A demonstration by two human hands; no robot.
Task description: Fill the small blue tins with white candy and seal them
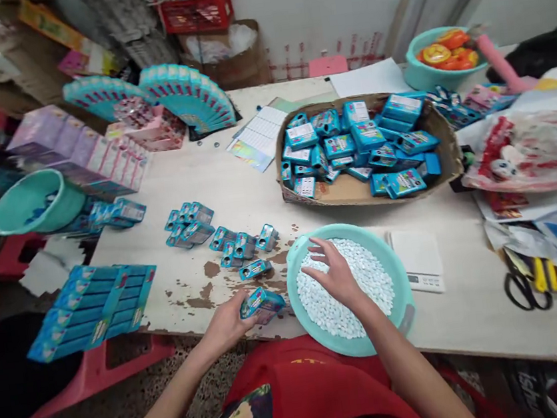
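My left hand [230, 323] grips a small blue box [264, 304] at the table's front edge, just left of a turquoise basin [403, 282]. White pellets [367, 279] fill much of that basin. Over the pellets hangs my right hand [333, 271], its fingers apart and nothing between them. Several small blue boxes [245, 245] with dark round holes stand on the table behind my left hand, and one more box [255, 268] lies closest to it. Behind the basin a cardboard tray [342, 195] holds many blue boxes.
A white scale [417, 257] lies right of the basin. Black scissors [526, 285] and a plastic bag [533, 150] are at the right. Stacked blue boxes [93, 310], a turquoise bowl [41, 219] and purple boxes [67, 142] are at the left. Papers [260, 137] lie behind.
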